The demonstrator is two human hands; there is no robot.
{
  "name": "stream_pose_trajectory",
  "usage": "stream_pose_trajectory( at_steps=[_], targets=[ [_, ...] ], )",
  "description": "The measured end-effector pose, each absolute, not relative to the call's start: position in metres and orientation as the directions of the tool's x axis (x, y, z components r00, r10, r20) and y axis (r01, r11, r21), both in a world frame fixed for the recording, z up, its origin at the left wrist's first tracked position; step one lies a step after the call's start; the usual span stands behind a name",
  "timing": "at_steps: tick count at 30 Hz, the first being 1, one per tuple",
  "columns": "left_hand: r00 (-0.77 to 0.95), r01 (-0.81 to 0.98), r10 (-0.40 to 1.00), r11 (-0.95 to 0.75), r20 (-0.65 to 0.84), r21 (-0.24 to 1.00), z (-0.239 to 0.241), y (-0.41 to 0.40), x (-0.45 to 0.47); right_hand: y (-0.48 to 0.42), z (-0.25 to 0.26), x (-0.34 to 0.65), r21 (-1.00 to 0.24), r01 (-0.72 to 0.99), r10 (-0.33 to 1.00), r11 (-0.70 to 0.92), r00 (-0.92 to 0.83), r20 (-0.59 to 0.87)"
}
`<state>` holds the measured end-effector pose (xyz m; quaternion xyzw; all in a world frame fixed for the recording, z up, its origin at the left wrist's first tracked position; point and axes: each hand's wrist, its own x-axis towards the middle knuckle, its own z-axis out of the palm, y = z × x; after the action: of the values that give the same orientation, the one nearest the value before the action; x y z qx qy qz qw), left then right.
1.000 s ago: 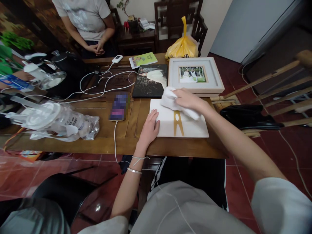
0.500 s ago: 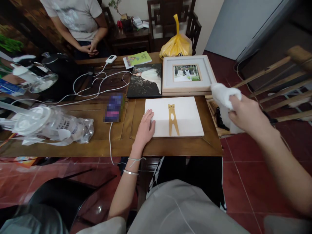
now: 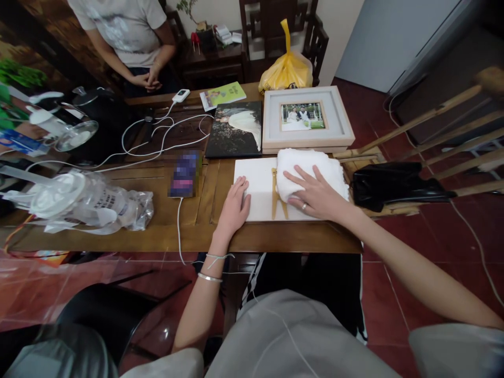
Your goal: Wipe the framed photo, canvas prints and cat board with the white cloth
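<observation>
A white flat panel (image 3: 255, 202) with a gold two-legged stand piece (image 3: 274, 197) on its face lies at the table's front edge. My left hand (image 3: 235, 202) rests flat on the panel's left side, fingers stretched out. Over the right part of the panel lies a folded white towel (image 3: 326, 163), hiding part of the gold piece. With fingers spread, my right hand (image 3: 315, 193) presses flat on top of the towel. Behind the panel are a dark photo board (image 3: 232, 139) and a light wooden picture frame (image 3: 307, 142) stacked on another.
A phone (image 3: 185, 176) with a cable is left of the panel. A plastic-wrapped cup (image 3: 90, 202), white cables, a green booklet (image 3: 223, 96) and a yellow bag (image 3: 287, 71) share the table. Across it sits a person (image 3: 122, 42) with clasped hands. A bamboo rack (image 3: 433, 113) stands at the right.
My right hand has moved left with the bunched towel from beyond the table's right edge and laid it on the panel, its fingers now spread. My left hand has stayed put.
</observation>
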<state>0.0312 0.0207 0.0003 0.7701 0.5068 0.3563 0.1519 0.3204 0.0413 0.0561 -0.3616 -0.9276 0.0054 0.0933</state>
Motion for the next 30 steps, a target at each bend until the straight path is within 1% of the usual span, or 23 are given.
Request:
stream_pose_trajectory(
  at_steps=[3,6,9,12,15,17,21,24,27,30],
  targets=[
    [0.231,0.673,0.893,-0.434,0.387,0.599,0.001,0.02,0.031,0.026,0.056,0.327,-0.083,0.632,0.637,0.77,-0.755,0.155],
    [0.227,0.674,0.897,-0.427,0.38,0.604,0.001,0.02,0.032,-0.007,0.059,0.336,-0.084,0.562,0.568,0.823,-0.808,0.157],
    [0.229,0.679,0.899,-0.423,0.375,0.6,0.001,0.02,0.032,-0.039,0.06,0.346,-0.07,0.497,0.501,0.865,-0.846,0.182],
    [0.229,0.685,0.9,-0.42,0.371,0.596,0.002,0.02,0.033,-0.05,0.055,0.35,-0.039,0.471,0.466,0.881,-0.852,0.238],
    [0.239,0.684,0.898,-0.426,0.371,0.592,0.003,0.019,0.033,-0.033,0.048,0.345,-0.032,0.481,0.467,0.876,-0.83,0.304],
    [0.241,0.681,0.894,-0.434,0.378,0.59,0.002,0.019,0.032,-0.011,0.046,0.338,-0.033,0.508,0.492,0.861,-0.812,0.314],
    [0.235,0.681,0.891,-0.435,0.388,0.588,0.0,0.02,0.032,0.04,0.05,0.319,-0.03,0.607,0.597,0.794,-0.769,0.231],
    [0.235,0.683,0.891,-0.435,0.388,0.587,-0.001,0.021,0.032,0.06,0.052,0.31,0.033,0.661,0.641,0.75,-0.738,0.213],
    [0.235,0.684,0.893,-0.433,0.385,0.587,0.0,0.021,0.032,0.046,0.05,0.31,0.123,0.62,0.583,0.775,-0.776,0.242],
    [0.234,0.681,0.896,-0.428,0.378,0.594,0.001,0.02,0.033,0.003,0.049,0.317,0.158,0.551,0.498,0.819,-0.82,0.282]
  ],
)
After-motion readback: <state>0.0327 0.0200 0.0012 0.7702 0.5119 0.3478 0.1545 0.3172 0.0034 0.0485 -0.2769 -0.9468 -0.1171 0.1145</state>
